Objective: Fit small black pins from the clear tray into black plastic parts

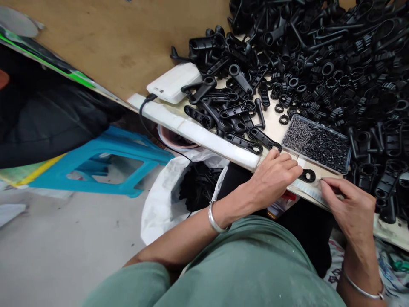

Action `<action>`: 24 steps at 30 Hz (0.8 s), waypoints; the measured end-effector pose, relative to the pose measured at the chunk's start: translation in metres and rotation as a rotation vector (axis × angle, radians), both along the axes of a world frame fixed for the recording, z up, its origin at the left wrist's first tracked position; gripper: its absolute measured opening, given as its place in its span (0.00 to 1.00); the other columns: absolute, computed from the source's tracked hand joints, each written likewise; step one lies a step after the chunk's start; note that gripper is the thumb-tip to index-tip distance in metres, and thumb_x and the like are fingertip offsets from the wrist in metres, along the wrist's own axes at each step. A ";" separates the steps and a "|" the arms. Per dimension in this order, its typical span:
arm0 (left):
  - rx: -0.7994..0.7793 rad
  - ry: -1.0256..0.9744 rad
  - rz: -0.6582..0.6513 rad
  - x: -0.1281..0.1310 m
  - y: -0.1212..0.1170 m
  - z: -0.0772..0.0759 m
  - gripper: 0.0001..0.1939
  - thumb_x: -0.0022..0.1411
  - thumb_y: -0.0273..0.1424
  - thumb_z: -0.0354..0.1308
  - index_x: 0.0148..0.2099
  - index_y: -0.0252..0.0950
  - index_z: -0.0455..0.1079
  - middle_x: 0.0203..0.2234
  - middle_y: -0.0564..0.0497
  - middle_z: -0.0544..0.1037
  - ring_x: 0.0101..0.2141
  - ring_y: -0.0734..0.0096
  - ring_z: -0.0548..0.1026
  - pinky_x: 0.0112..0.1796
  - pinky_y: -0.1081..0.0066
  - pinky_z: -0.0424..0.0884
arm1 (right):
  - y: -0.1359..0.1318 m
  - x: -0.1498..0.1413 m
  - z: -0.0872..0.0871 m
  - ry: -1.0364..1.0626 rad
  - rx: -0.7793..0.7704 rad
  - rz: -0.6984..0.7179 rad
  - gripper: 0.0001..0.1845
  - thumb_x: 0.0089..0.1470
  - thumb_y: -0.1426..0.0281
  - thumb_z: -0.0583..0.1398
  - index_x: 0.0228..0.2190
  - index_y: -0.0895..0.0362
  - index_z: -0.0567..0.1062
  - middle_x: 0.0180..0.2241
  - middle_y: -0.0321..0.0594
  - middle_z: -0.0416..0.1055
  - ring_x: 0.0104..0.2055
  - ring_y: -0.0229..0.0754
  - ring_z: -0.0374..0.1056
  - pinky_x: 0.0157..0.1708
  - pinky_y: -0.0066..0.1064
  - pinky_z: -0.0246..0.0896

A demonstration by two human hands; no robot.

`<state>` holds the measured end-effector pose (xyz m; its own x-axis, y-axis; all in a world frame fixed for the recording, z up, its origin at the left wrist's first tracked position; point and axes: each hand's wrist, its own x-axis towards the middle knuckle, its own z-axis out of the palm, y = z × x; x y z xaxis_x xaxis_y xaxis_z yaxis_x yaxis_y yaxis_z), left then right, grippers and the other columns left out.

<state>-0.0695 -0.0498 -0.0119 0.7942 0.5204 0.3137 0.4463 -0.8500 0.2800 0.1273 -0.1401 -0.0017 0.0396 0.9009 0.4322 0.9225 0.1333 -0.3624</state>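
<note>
My left hand (276, 177) is closed over a black plastic crank arm (308, 175) at the table's front edge. Only the arm's ring-shaped end shows, to the right of my knuckles; the rest is hidden under the fingers. Just right of that ring, thumb and forefinger of my right hand (349, 207) are pinched together. Whatever they hold is too small to make out. Behind both hands lies a shallow clear tray (347, 160) filled with tiny dark parts, greyer on the left side and blacker on the right.
A big heap of black cranks and toothed rings (306, 55) covers the table beyond the tray. On the left sits a white box (175, 81) with a black cable. Below the edge are a white sack (159, 209) of black parts and a blue stool (105, 162).
</note>
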 end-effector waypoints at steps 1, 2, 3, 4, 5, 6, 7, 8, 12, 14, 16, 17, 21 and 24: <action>-0.005 -0.014 -0.001 0.001 -0.002 -0.002 0.07 0.70 0.24 0.53 0.37 0.34 0.69 0.33 0.50 0.79 0.36 0.65 0.70 0.39 0.65 0.57 | -0.001 -0.001 0.000 -0.005 0.004 0.007 0.08 0.60 0.70 0.60 0.29 0.56 0.78 0.27 0.36 0.78 0.26 0.37 0.73 0.31 0.28 0.69; -0.013 -0.025 -0.002 0.002 -0.003 -0.003 0.06 0.69 0.24 0.54 0.37 0.34 0.69 0.33 0.50 0.78 0.36 0.66 0.70 0.38 0.65 0.58 | -0.001 -0.002 0.000 -0.009 0.009 0.014 0.08 0.60 0.70 0.60 0.30 0.56 0.78 0.27 0.36 0.78 0.26 0.37 0.73 0.31 0.27 0.69; -0.023 -0.033 -0.003 0.002 -0.005 -0.004 0.06 0.69 0.23 0.55 0.37 0.34 0.69 0.32 0.50 0.78 0.35 0.66 0.70 0.38 0.66 0.58 | -0.002 -0.003 0.000 -0.015 0.010 0.018 0.08 0.60 0.70 0.60 0.30 0.56 0.77 0.27 0.36 0.78 0.27 0.37 0.73 0.31 0.27 0.69; -0.032 -0.039 -0.004 0.003 -0.006 -0.004 0.06 0.68 0.23 0.55 0.36 0.34 0.69 0.32 0.51 0.78 0.35 0.66 0.70 0.38 0.67 0.59 | -0.002 -0.004 0.001 -0.019 0.007 0.025 0.08 0.60 0.70 0.60 0.30 0.56 0.77 0.27 0.36 0.78 0.26 0.36 0.73 0.31 0.27 0.69; -0.041 -0.043 -0.001 0.003 -0.008 -0.004 0.05 0.67 0.22 0.56 0.36 0.34 0.69 0.32 0.51 0.78 0.35 0.66 0.70 0.38 0.67 0.60 | -0.003 -0.005 0.001 -0.021 0.002 0.034 0.07 0.61 0.71 0.60 0.30 0.56 0.77 0.28 0.36 0.78 0.26 0.36 0.72 0.30 0.26 0.68; -0.049 -0.045 0.004 0.003 -0.009 -0.005 0.05 0.67 0.22 0.56 0.36 0.34 0.69 0.32 0.51 0.78 0.35 0.66 0.70 0.38 0.67 0.60 | -0.003 -0.006 0.001 -0.024 -0.002 0.046 0.07 0.61 0.71 0.60 0.31 0.56 0.77 0.28 0.36 0.78 0.26 0.35 0.72 0.30 0.25 0.68; -0.057 -0.047 0.007 0.003 -0.009 -0.005 0.05 0.66 0.21 0.56 0.37 0.34 0.69 0.32 0.51 0.78 0.35 0.66 0.70 0.38 0.68 0.61 | -0.003 -0.007 0.001 -0.031 0.001 0.062 0.06 0.61 0.72 0.60 0.31 0.56 0.77 0.28 0.36 0.77 0.26 0.35 0.72 0.30 0.25 0.68; -0.064 -0.048 0.008 0.003 -0.010 -0.005 0.05 0.66 0.21 0.56 0.37 0.34 0.69 0.33 0.50 0.78 0.36 0.67 0.70 0.39 0.68 0.62 | -0.003 -0.008 0.000 -0.043 0.011 0.080 0.06 0.61 0.72 0.60 0.32 0.56 0.76 0.28 0.36 0.77 0.27 0.35 0.73 0.31 0.25 0.68; -0.095 -0.049 0.008 0.004 -0.010 -0.007 0.05 0.66 0.20 0.55 0.39 0.33 0.69 0.34 0.50 0.78 0.36 0.67 0.70 0.40 0.68 0.65 | -0.001 -0.012 -0.003 -0.127 0.031 0.133 0.05 0.61 0.74 0.60 0.33 0.57 0.76 0.29 0.37 0.78 0.29 0.35 0.74 0.34 0.25 0.67; -0.111 -0.053 0.005 0.004 -0.011 -0.008 0.05 0.66 0.19 0.54 0.39 0.32 0.69 0.34 0.50 0.77 0.36 0.67 0.70 0.40 0.68 0.66 | 0.001 -0.014 -0.004 -0.179 0.022 0.123 0.05 0.61 0.74 0.59 0.33 0.58 0.76 0.30 0.38 0.78 0.29 0.36 0.74 0.33 0.26 0.66; -0.122 -0.058 0.003 0.004 -0.011 -0.008 0.06 0.66 0.19 0.53 0.39 0.32 0.69 0.34 0.50 0.77 0.36 0.67 0.70 0.39 0.69 0.68 | 0.002 -0.015 -0.004 -0.236 0.030 0.108 0.06 0.61 0.74 0.59 0.32 0.59 0.76 0.28 0.38 0.78 0.28 0.36 0.73 0.32 0.26 0.64; -0.126 -0.061 0.004 0.004 -0.011 -0.009 0.07 0.66 0.18 0.52 0.39 0.32 0.69 0.34 0.50 0.77 0.36 0.68 0.70 0.39 0.69 0.68 | 0.003 -0.015 -0.004 -0.265 0.035 0.104 0.06 0.61 0.73 0.59 0.32 0.59 0.76 0.28 0.38 0.77 0.27 0.36 0.72 0.31 0.27 0.63; -0.151 -0.078 0.010 0.003 -0.013 -0.009 0.09 0.67 0.17 0.50 0.40 0.33 0.69 0.34 0.50 0.76 0.36 0.69 0.70 0.39 0.70 0.69 | 0.003 -0.019 0.001 -0.389 -0.012 0.078 0.09 0.63 0.71 0.57 0.33 0.59 0.76 0.28 0.38 0.76 0.26 0.37 0.71 0.29 0.28 0.59; -0.167 -0.106 0.008 0.002 -0.013 -0.009 0.08 0.67 0.17 0.51 0.40 0.32 0.69 0.33 0.50 0.76 0.35 0.69 0.70 0.39 0.70 0.69 | 0.003 -0.029 0.009 -0.496 -0.124 0.048 0.13 0.65 0.70 0.54 0.30 0.59 0.74 0.26 0.40 0.75 0.25 0.38 0.70 0.27 0.30 0.55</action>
